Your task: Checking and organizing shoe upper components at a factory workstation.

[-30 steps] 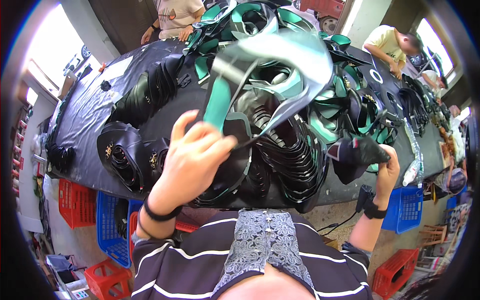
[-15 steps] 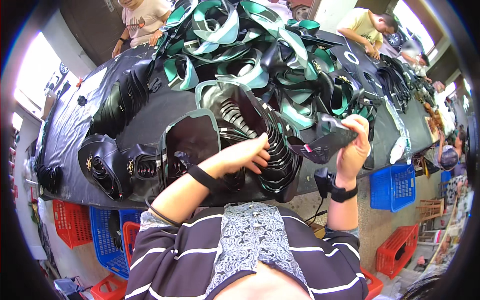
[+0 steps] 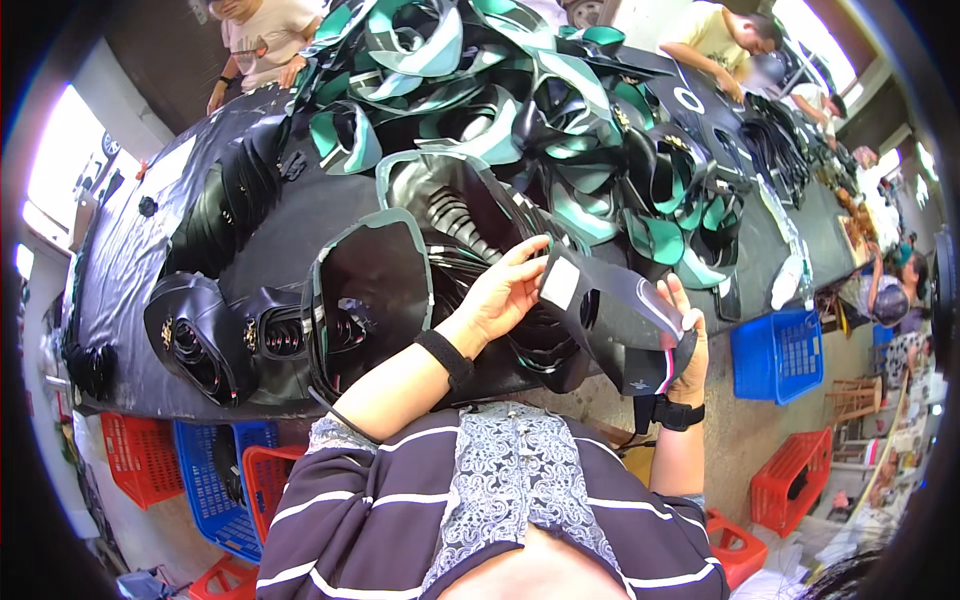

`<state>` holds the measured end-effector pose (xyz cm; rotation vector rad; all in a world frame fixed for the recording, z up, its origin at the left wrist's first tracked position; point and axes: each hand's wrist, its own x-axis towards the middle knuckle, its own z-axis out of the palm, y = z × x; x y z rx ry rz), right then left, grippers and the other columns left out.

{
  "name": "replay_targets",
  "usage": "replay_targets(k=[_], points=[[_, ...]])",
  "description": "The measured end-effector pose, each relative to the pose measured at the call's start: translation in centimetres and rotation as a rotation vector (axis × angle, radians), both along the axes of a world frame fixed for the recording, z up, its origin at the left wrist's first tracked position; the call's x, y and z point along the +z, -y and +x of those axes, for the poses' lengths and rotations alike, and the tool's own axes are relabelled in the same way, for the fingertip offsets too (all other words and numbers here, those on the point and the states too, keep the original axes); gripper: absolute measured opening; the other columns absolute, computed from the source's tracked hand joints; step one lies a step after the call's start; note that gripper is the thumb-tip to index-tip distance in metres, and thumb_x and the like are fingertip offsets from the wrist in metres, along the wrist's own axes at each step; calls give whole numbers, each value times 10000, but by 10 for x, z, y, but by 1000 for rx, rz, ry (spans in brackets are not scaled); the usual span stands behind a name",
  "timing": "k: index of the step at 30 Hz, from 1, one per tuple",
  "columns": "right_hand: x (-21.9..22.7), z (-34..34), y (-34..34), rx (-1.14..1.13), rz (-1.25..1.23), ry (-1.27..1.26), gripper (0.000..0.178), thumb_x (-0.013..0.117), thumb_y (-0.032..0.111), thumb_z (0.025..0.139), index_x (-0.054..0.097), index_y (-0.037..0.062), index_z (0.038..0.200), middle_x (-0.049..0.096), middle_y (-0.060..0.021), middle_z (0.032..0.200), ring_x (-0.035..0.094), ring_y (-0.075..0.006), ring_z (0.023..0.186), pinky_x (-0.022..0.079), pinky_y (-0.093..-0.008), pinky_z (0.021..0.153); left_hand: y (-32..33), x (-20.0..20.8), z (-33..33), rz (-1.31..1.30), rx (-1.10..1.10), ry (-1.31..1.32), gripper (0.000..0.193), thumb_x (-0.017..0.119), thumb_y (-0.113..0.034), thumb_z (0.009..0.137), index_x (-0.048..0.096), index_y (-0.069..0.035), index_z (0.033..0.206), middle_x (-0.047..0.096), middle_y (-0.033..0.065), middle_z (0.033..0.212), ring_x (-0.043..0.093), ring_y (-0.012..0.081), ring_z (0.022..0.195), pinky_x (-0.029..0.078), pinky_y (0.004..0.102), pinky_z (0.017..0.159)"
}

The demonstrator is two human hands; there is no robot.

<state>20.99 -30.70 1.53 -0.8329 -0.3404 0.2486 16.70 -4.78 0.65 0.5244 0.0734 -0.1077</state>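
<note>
A black shoe upper (image 3: pixel 608 335) with a white label and a small red-and-white stripe is stretched between my hands over the front of the table. My left hand (image 3: pixel 508 295) pinches its left end by the label. Closed round its right end is my right hand (image 3: pixel 690 345), the thumb on the edge. Below and left of it, partly covered by my left hand and the held piece, a row of nested black uppers (image 3: pixel 480 185) leans on the table. Another stack of black uppers with a grey-green edge (image 3: pixel 375 265) stands left of my left forearm.
A large heap of black and green-lined uppers (image 3: pixel 420 60) covers the table's far middle. More black stacks (image 3: pixel 230 190) lie at the left. Blue (image 3: pixel 778 355) and red crates (image 3: pixel 790 480) stand on the floor. Two people work across the table; others are farther right.
My right hand has come down and left with the upper, which now spreads wider. My left hand has left the nested stack and taken the upper's other end.
</note>
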Motion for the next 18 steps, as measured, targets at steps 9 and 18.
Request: replay_targets(k=[9, 18], points=[[14, 3, 7, 16, 167, -109, 235, 412, 10, 711, 531, -14, 913, 443, -128, 1184, 411, -233, 1098, 331, -344, 938, 29, 2, 15, 356, -118, 43, 463, 553, -60, 765, 343, -57, 1178, 561, 58, 942, 539, 120, 831, 418, 222, 727], [-76, 65, 72, -264, -610, 2, 174, 432, -57, 734, 577, 35, 768, 433, -122, 1219, 368, -239, 1155, 265, -322, 961, 12, 2, 17, 723, 246, -37, 449, 496, 2, 742, 357, -38, 1167, 487, 99, 1067, 453, 144, 964, 359, 253, 842]])
